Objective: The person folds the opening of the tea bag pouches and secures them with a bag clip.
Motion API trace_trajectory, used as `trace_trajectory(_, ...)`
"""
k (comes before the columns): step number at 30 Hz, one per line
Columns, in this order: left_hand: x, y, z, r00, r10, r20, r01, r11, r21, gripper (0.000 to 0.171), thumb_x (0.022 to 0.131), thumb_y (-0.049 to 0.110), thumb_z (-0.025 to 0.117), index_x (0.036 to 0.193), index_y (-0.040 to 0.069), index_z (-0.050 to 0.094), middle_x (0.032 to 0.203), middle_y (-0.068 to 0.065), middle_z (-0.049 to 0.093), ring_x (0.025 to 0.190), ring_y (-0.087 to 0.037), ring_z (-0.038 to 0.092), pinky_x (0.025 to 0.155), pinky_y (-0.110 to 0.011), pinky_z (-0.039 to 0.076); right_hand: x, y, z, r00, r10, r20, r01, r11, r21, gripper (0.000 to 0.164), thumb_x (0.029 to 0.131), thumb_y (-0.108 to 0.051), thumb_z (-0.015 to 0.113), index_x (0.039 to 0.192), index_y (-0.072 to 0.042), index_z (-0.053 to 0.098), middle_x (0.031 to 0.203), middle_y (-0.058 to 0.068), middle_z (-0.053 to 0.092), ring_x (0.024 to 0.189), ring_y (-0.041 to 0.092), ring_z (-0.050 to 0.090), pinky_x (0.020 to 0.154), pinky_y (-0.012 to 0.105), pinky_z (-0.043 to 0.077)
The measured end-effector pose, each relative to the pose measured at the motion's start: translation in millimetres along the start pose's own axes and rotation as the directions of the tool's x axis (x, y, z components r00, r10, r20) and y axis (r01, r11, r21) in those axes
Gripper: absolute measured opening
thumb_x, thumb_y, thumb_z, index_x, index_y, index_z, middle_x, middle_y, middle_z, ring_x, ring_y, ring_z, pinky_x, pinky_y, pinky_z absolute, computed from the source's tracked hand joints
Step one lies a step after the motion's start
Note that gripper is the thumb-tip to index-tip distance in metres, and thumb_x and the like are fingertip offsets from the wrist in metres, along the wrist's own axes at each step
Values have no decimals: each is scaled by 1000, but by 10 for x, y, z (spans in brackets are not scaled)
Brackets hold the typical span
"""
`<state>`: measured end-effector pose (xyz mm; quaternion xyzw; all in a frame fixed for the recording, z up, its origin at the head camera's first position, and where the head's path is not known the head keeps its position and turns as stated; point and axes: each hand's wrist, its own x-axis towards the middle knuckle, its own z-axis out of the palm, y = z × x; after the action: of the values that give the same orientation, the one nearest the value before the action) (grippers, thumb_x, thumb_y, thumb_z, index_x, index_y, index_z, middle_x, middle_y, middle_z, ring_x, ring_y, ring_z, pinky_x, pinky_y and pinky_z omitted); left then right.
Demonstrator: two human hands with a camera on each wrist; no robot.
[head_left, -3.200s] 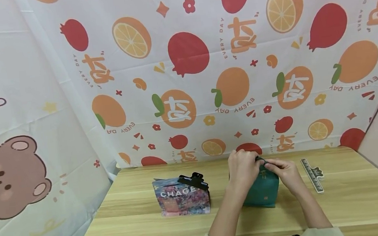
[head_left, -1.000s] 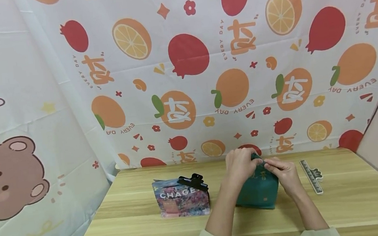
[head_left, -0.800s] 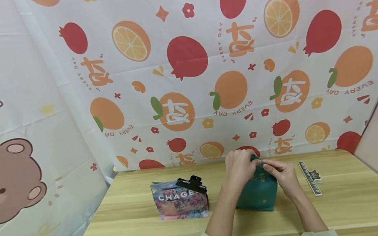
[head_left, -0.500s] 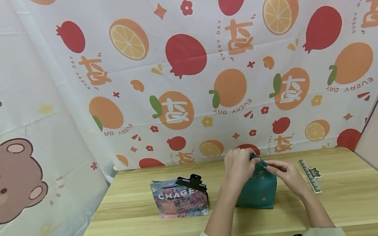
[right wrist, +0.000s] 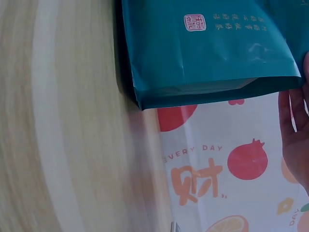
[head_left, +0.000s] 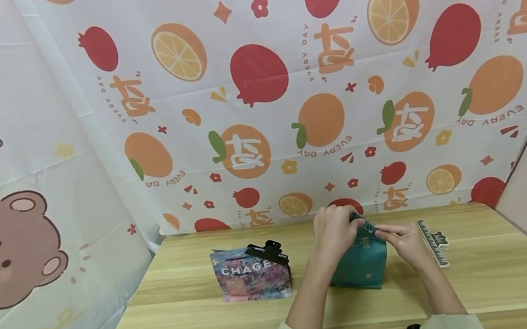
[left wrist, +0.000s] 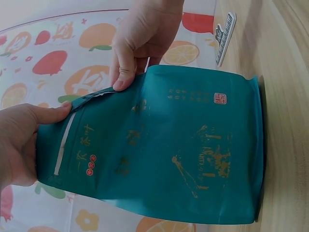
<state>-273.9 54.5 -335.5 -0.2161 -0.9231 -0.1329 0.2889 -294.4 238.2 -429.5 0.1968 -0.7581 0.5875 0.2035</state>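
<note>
A teal tea pouch (head_left: 362,264) with gold print stands on the table between my hands. My left hand (head_left: 334,232) grips its top at the left corner, thumb on the near face. With thumb and fingers my right hand (head_left: 404,241) pinches the top edge near the right corner. In the left wrist view, a pale strip (left wrist: 65,144) crosses the pouch just below its top, between the left hand (left wrist: 19,140) and the right hand (left wrist: 145,43). The right wrist view has the pouch's lower side (right wrist: 212,53) and part of the right hand (right wrist: 295,130).
A colourful printed pouch (head_left: 251,281) stands to the left, a black clip (head_left: 269,252) across its top right corner. At the right lies a flat white ruler-like clip (head_left: 433,243) with a dark figure. A fruit-printed cloth (head_left: 262,148) hangs behind the wooden table (head_left: 188,322).
My right hand has slid a little to the right along the pouch's top edge. The left hand keeps its hold. The printed pouch and white clip stay in place; the view shifts slightly.
</note>
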Motion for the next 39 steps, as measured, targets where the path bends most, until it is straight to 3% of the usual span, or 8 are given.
trace_trajectory(5,-5,4,1,1000,-5,6,5,1000,3,17,78,39,71,82,22,74,57,10,56,45,-5,34,49,-16,27,-12,-2,-20,1000,-1,28,1,1000,6,18,86,1,62,96,15,65,87,-7,68,81,4,63,69,19,49)
trace_trajectory(12,-7,-4,-9,999,-26,28,27,1000,-15,17,79,39,70,86,23,74,58,11,55,47,-5,35,51,-17,28,-32,73,-167,977,25,212,-31,999,28,26,92,-6,55,109,13,60,99,4,67,89,9,62,76,22,47)
trace_trajectory(15,-7,-5,-15,999,-26,32,26,999,-19,17,79,39,70,86,24,74,57,11,54,47,-5,35,51,-17,28,-35,100,-203,970,31,243,-37,999,21,25,92,-4,54,109,14,60,100,7,67,90,10,62,77,22,47)
trace_trajectory(24,-9,-5,-24,999,-17,27,17,1000,-7,17,79,39,70,85,23,74,56,11,53,47,-5,35,52,-17,28,-27,86,-142,980,144,134,-140,989,-43,26,88,-11,62,104,10,65,99,15,66,89,9,62,77,20,45)
trace_trajectory(29,-13,-6,-19,999,-17,31,17,1000,-4,18,79,40,70,84,23,74,55,12,52,47,-5,35,52,-17,28,-32,59,-103,985,147,89,-143,989,-47,23,86,-6,64,100,12,65,95,17,66,85,10,63,74,20,46)
trace_trajectory(39,-8,2,3,1000,-20,20,20,1000,-21,17,79,39,70,82,23,74,55,11,52,47,-5,35,52,-17,29,-49,-41,-191,965,137,222,-127,990,-56,33,95,-17,53,117,7,58,111,14,61,99,6,56,82,24,43)
